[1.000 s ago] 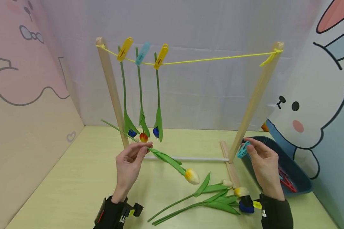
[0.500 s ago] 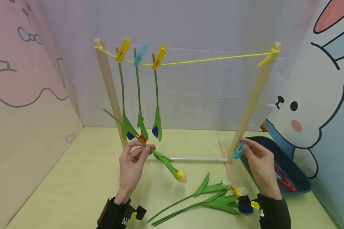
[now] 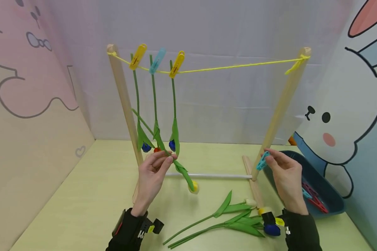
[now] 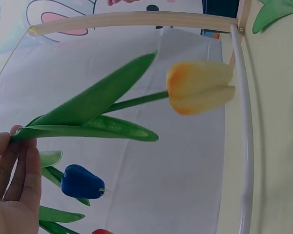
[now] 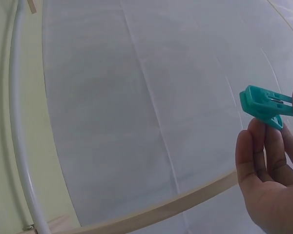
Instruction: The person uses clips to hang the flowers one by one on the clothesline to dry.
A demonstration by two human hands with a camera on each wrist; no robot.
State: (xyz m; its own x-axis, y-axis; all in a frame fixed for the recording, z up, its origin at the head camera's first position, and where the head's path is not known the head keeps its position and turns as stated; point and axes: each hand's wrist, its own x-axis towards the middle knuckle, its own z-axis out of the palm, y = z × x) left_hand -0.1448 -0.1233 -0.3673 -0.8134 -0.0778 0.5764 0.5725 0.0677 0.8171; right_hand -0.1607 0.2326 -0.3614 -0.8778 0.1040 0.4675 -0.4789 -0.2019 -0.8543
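"While the left hand (image 3: 154,174) is holding it up, where is the yellow-and-white tulip (image 3: 183,170) sitting?"

"It's slanting above the left part of the table (image 3: 66,195), its flower pointing down to the right and its stem end reaching up to the left. Thumb and fingers are pinching it at the base of the leaves."

"What is the right hand (image 3: 284,179) doing?"

"Its fingers are gripping a teal clothespin (image 3: 263,161), which is overlapping the right post (image 3: 282,96) in the head view."

"And beyond the held flower?"

"Three more are hanging upside down: from left to right, a left blue tulip (image 3: 141,136), a red tulip (image 3: 156,132) and a right blue tulip (image 3: 175,136). A left yellow clip (image 3: 138,56), a light-blue clip (image 3: 157,61) and a right yellow clip (image 3: 177,65) are pinning them to a yellow line (image 3: 226,67), which is stretching from the left post (image 3: 122,94) to the right one. Low down, a white rod (image 3: 220,176) is running between the posts."

"What's lying nearer?"

"Loose tulips (image 3: 243,226) are resting on the near side, stems to the left, blooms to the right."

"And farther right?"

"Partly behind the right hand, a dark blue bin (image 3: 301,167) is holding red clothespins (image 3: 318,204) and light-blue plastic (image 3: 306,193)."
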